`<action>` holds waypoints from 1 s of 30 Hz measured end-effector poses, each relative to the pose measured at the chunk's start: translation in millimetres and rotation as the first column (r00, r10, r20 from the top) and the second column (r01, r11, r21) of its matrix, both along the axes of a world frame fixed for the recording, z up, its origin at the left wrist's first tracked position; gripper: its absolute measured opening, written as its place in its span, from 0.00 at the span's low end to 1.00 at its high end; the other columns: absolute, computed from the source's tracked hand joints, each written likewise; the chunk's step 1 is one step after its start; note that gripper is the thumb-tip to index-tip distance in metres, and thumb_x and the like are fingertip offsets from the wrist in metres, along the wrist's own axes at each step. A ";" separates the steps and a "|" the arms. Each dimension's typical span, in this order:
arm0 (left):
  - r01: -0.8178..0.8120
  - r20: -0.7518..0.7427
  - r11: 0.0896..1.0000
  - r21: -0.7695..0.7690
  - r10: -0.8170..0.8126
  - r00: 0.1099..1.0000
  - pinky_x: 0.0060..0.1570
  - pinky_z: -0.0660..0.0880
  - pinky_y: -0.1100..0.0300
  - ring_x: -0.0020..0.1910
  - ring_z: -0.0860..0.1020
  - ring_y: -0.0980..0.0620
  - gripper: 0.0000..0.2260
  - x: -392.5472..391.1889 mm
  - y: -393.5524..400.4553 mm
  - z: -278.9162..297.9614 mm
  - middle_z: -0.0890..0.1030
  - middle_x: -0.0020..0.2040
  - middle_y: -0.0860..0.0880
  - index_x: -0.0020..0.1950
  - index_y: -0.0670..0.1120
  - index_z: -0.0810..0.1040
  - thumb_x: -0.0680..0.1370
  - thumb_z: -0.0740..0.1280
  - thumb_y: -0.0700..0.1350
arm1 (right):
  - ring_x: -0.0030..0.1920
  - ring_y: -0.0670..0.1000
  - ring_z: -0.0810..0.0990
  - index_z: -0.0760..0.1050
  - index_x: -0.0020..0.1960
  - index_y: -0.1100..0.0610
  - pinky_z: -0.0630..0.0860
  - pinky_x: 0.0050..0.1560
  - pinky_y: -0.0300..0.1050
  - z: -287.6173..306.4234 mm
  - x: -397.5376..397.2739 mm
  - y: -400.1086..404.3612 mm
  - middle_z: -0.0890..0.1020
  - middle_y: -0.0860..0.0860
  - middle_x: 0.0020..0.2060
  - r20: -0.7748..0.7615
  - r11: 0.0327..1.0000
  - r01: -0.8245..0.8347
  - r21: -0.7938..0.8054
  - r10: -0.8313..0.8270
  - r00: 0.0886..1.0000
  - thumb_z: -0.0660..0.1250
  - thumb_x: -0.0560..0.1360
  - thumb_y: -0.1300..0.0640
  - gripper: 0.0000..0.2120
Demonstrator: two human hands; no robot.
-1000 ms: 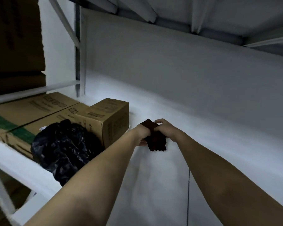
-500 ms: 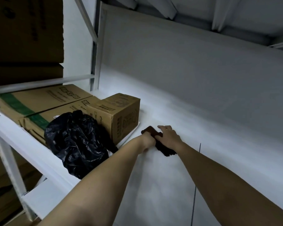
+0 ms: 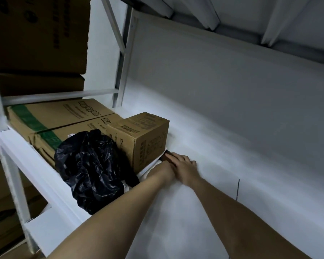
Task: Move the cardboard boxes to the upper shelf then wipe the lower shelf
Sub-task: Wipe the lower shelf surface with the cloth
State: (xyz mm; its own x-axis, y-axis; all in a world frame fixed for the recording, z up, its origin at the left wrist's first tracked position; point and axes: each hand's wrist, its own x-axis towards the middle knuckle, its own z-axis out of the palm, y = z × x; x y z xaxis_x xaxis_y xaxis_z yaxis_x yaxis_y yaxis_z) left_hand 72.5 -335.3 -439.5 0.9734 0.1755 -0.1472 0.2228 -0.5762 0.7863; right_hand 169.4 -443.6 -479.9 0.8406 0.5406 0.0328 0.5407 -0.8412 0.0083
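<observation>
Grip state: the right hand [image 3: 183, 168] lies flat, fingers extended, pressing a dark cloth [image 3: 166, 155] onto the white shelf surface [image 3: 223, 165]. The left hand [image 3: 162, 171] sits against it at its 9 o'clock; its fingers are hidden behind the wrist, so its grip cannot be determined. Only a small dark edge of the cloth shows, at 11 o'clock from the right hand, touching the base of the small cardboard box [image 3: 138, 139].

Two long cardboard boxes with green bands [image 3: 51, 118] lie at 10 o'clock from the hands, and a black plastic bag [image 3: 90, 165] sits at 8 o'clock, near the shelf's front edge.

Probable faults:
- A leftward wipe stroke likely pushes the small box into the bag, and the bag may fall off the front edge.
- Cloth may wedge under the box corner and slip from the hands.
- Boxes on this shelf block the wipe, so that area may go uncleaned.

Markings: the boxes carry printed text and handling pictograms. None is legible in this view. A larger carton [image 3: 37, 34] at 11 o'clock bears dark vertical print, also unreadable.
</observation>
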 end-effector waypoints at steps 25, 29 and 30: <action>0.409 -0.365 0.603 0.685 -0.201 0.909 0.56 0.72 0.53 0.67 0.68 0.43 0.23 46.5 -13.4 -7.1 0.65 0.68 0.43 0.72 0.44 0.64 0.78 0.63 0.44 | 0.64 0.60 0.68 0.62 0.73 0.49 0.73 0.61 0.54 18.1 73.6 8.9 0.69 0.57 0.63 -0.060 0.882 0.470 -0.021 -0.470 0.880 0.53 0.78 0.60 0.23; 0.412 -0.336 0.570 0.711 -0.239 0.911 0.57 0.71 0.53 0.67 0.66 0.44 0.29 45.5 -11.1 -7.1 0.63 0.69 0.43 0.76 0.44 0.56 0.78 0.63 0.46 | 0.67 0.62 0.64 0.61 0.74 0.47 0.68 0.66 0.55 21.0 78.9 42.1 0.66 0.58 0.67 -0.171 0.934 0.354 0.055 -0.340 0.925 0.53 0.81 0.52 0.22; 0.419 -0.336 0.557 0.717 -0.251 0.908 0.58 0.70 0.53 0.68 0.65 0.44 0.30 46.4 -10.5 -8.1 0.61 0.71 0.42 0.77 0.44 0.53 0.79 0.63 0.47 | 0.67 0.62 0.65 0.63 0.73 0.48 0.68 0.66 0.54 22.5 78.5 50.8 0.67 0.58 0.67 -0.177 0.963 0.264 0.063 -0.249 0.952 0.53 0.81 0.53 0.21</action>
